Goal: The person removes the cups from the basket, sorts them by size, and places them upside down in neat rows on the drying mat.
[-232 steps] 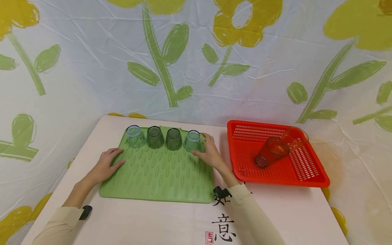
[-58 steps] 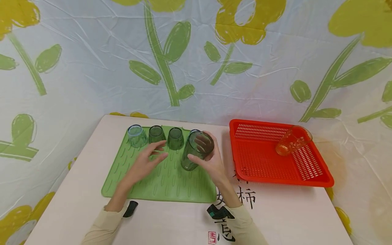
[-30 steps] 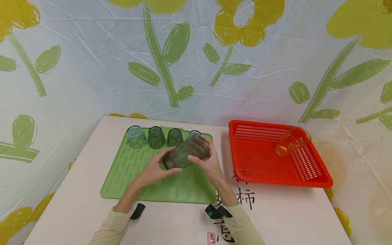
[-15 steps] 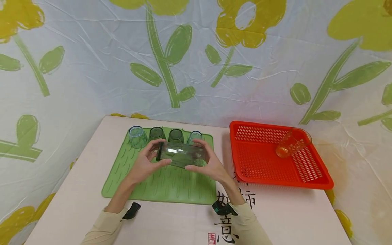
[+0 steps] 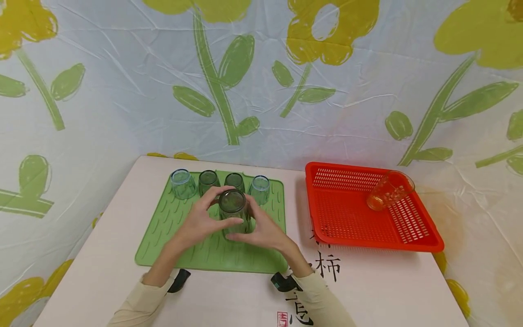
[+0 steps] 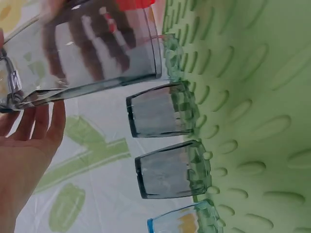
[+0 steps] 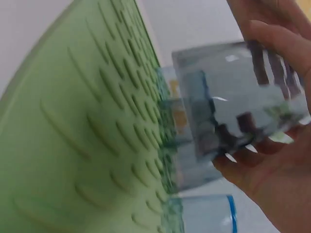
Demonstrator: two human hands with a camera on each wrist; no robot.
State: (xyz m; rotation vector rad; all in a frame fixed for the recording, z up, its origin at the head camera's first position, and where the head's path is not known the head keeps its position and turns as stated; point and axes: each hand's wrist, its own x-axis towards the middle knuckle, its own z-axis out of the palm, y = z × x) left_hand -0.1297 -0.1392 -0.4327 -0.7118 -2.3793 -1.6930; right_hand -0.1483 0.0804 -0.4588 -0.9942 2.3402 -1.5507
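A tall grey-tinted drinking glass (image 5: 236, 223) is held upside down above the green drying mat (image 5: 163, 236), its thick base upward. My left hand (image 5: 199, 225) grips it near the base, thumb on the near side. From the other side my right hand (image 5: 264, 228) holds the glass too, thumb across its front. In the left wrist view the rim end of the tall glass (image 6: 116, 43) points at the mat, apart from it. Behind it, short glasses stand in a row along the mat's far edge: a blue-rimmed glass (image 5: 182, 184) at each end, dark glasses (image 5: 209, 182) between.
A red perforated basket (image 5: 335, 218) stands to the right of the mat, with a clear tall glass (image 5: 390, 190) leaning inside. The pale table (image 5: 229, 295) bears black lettering (image 5: 328, 265) near the front. A flower-printed cloth (image 5: 135, 91) hangs behind.
The tall dark glass has left the basket. Held upright over the mat by my right hand, it was then tipped sideways, taken by my left hand as well, and turned upside down.
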